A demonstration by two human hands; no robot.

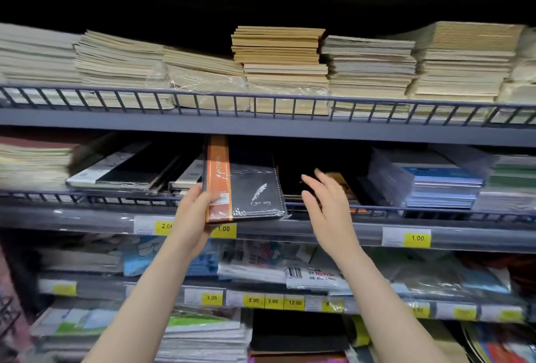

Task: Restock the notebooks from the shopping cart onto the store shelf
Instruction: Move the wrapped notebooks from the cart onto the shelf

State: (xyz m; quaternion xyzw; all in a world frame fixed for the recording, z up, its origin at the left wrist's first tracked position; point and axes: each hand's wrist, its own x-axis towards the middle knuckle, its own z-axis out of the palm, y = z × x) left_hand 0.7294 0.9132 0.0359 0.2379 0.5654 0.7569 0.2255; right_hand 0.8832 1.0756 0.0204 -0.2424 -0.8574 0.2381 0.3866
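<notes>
A black notebook (249,185) with an orange spine band and a white feather print, wrapped in clear plastic, stands tilted at the front rail of the middle shelf (406,211). My left hand (194,217) grips its lower left corner from below, thumb on the cover. My right hand (324,203) hovers just right of the notebook with straight, spread fingers, holding nothing. Behind that hand lies a dark gap in the shelf with an orange-edged notebook (345,185) lying flat in it. The shopping cart is out of view.
Black and white notebooks (124,171) lie flat left of the held one; blue-edged wrapped packs (435,185) sit to the right. The shelf above holds stacks of beige notebooks (278,55). Yellow price tags (417,238) line the shelf edges. Lower shelves hold mixed stationery.
</notes>
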